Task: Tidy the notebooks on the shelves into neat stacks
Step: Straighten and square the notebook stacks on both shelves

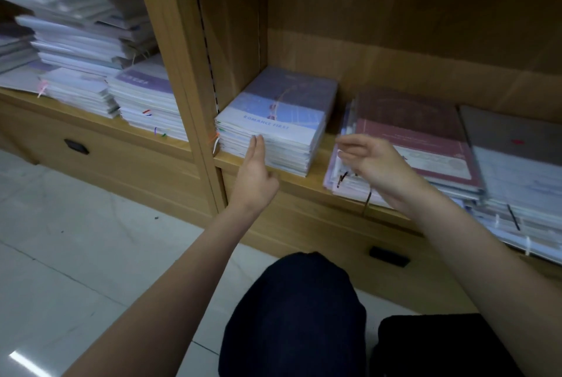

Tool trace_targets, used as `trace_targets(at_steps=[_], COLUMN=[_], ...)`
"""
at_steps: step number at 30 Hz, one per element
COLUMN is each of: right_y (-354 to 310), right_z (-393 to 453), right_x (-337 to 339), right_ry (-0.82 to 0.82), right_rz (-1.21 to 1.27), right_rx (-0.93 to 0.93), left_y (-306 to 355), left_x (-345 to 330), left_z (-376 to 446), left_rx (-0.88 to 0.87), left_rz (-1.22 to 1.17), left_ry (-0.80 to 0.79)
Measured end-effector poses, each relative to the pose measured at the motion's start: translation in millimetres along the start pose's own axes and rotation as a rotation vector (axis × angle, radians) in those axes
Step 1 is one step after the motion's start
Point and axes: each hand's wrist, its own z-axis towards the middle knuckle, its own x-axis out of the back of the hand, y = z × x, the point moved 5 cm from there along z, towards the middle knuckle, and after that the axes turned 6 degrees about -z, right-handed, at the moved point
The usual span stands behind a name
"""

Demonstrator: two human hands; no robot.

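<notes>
One stack looks finished: the blue-and-lilac notebooks (273, 121) at the left end of the right-hand shelf (316, 185) sit squared, their edges flush, close to the wooden upright (194, 103). The left hand (255, 173) lies flat against the front edge of that pile, fingers straight, gripping nothing, as if patting it level. The right hand (368, 160) hangs loosely cupped and empty just in front of the maroon-covered pile (407, 139), which is splayed, with sheets poking out at its left and front edges. Beyond it the grey-topped pile (517, 163) overhangs the shelf lip and fans out lower down. In the left compartment the tall heaps (82, 27) lean at mixed angles, though blur hides detail. By this showing, the work is only begun: roughly one pile in order, several left.
</notes>
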Motion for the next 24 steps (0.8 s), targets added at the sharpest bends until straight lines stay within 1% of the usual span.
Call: trace_targets(at_steps=[3,5,6,8,9,10,11,12,13,14,15,17,19,21,24], right_y=[3.8,11.1,18.5,36.1,45.7,55.6,66.1,75.1,80.3,83.3,83.0,79.2,78.2,77.3,75.7], right_z=[-19.2,-31.0,-35.5,-44.0,-47.1,-50.0,-51.7,-52.0,-51.6,-49.6,-46.3,-37.0,-26.9,-20.6,-17.4], right_x=[40.1,71.3,87.2,115.0,123.6,128.3,130.0,129.2,127.0,124.4,120.9,112.0,106.1,102.2,98.2], right_ry=[0.062,0.138,0.188,0.270,0.253,0.204,0.144,0.099,0.082,0.095,0.121,0.140,0.127,0.123,0.148], right_rz=[0.116,0.090,-0.001,-0.362,-0.532,-0.641,-0.705,-0.765,-0.835,-0.908,-0.990,-1.175,-1.282,-1.312,-1.287], right_rx=[0.024,0.033,0.038,0.026,0.001,-0.031,-0.069,-0.094,-0.103,-0.102,-0.097,-0.123,-0.197,-0.226,-0.145], left_y=[29.1,48.6,58.3,77.5,86.7,93.3,97.0,95.3,89.6,83.6,79.1,75.6,77.4,76.4,68.2], left_x=[-2.7,-11.0,-15.7,-25.7,-31.5,-39.9,-50.1,-63.2,-76.0,-86.0,-93.2,-101.7,-104.1,-102.5,-95.9], left_z=[4.3,6.7,6.6,3.9,2.1,1.5,2.6,5.2,7.5,8.5,9.4,11.4,12.9,15.0,19.7], left_rx=[-0.067,-0.133,-0.183,-0.341,-0.422,-0.485,-0.503,-0.458,-0.368,-0.296,-0.261,-0.250,-0.258,-0.261,-0.233], left_rz=[-0.002,0.037,0.094,0.227,0.262,0.270,0.260,0.251,0.257,0.296,0.351,0.425,0.459,0.455,0.398], left_ry=[0.025,0.020,0.025,0.065,0.069,0.027,-0.074,-0.236,-0.410,-0.535,-0.597,-0.602,-0.539,-0.485,-0.464])
